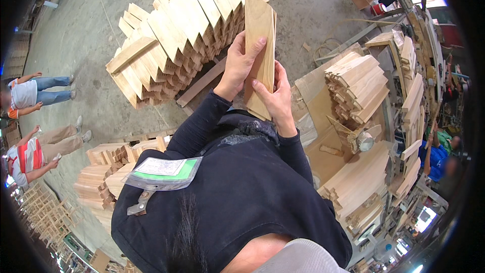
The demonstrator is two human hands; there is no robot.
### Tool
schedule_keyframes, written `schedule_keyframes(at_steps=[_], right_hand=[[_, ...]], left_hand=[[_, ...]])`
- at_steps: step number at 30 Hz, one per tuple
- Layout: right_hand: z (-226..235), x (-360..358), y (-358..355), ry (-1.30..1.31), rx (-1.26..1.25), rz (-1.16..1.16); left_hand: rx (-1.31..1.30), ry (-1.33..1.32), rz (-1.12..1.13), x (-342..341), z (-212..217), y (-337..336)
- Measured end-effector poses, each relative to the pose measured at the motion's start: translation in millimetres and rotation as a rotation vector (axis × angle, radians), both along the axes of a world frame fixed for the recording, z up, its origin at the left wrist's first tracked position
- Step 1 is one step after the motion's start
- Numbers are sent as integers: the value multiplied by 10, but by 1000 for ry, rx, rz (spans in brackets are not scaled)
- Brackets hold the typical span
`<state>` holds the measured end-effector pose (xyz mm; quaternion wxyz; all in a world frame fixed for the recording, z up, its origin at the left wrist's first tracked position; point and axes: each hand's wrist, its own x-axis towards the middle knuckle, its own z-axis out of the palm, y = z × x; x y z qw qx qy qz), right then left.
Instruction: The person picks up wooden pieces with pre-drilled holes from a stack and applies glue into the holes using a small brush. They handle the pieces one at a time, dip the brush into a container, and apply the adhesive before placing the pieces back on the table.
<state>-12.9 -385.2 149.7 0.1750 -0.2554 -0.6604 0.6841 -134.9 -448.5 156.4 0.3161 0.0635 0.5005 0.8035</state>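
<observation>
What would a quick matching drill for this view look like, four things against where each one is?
Things:
1. wooden board
2. big stack of boards
3. badge pouch
4. red bucket

Places:
A. on the floor at upper right
B. gripped upright between the left hand and right hand
C. on the person's dark top
D. behind the hands, at upper left

Pairs: 1-B, 2-D, 3-C, 4-A

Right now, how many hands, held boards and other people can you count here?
Hands on the board: 2, left hand and right hand
Held wooden board: 1
Other people: 3, two at left, one at right
Total: 6
</observation>
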Motion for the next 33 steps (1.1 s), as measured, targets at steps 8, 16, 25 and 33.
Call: schedule_keyframes(at_steps=[8,16,25,33], right_hand=[[96,3,-38,52,-144,66],[60,-1,-55,80,-130,32],[119,-55,-45,107,-219,65],[-65,-59,18,193,-608,-56]], left_hand=[[-53,148,87,42,83,-29],[-39,202,24,1,-1,-96],[-116,316,97,-107,-46,-131],[465,-171,-270,-266,5,-238]])
